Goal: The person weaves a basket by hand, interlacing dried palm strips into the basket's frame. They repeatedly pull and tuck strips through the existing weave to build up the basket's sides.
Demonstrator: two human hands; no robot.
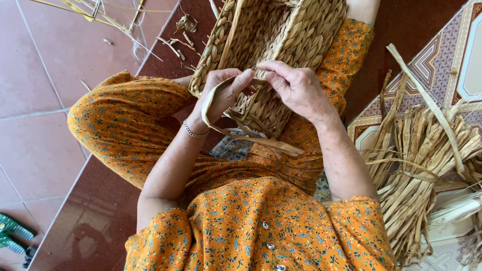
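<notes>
Both the left hand (pixel 223 93) and right hand (pixel 293 88) pinch a reed strip (pixel 213 95) against the basket (pixel 271 45).

One woven basket (pixel 281 40) is seen, and two hands, the left hand (pixel 223 95) and the right hand (pixel 296 88). One bracelet (pixel 195 133), one heap of dried reeds (pixel 422 170) (strands too many to count) and one green tool (pixel 12 233) are counted.

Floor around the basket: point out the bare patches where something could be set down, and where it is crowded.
Bare tiles lie on the left side, between the knee and the green tool. The dark floor strip beside the left arm is free too. The right side is crowded with a bundle of dried straw; scraps litter the floor beyond the woven basket.
</notes>
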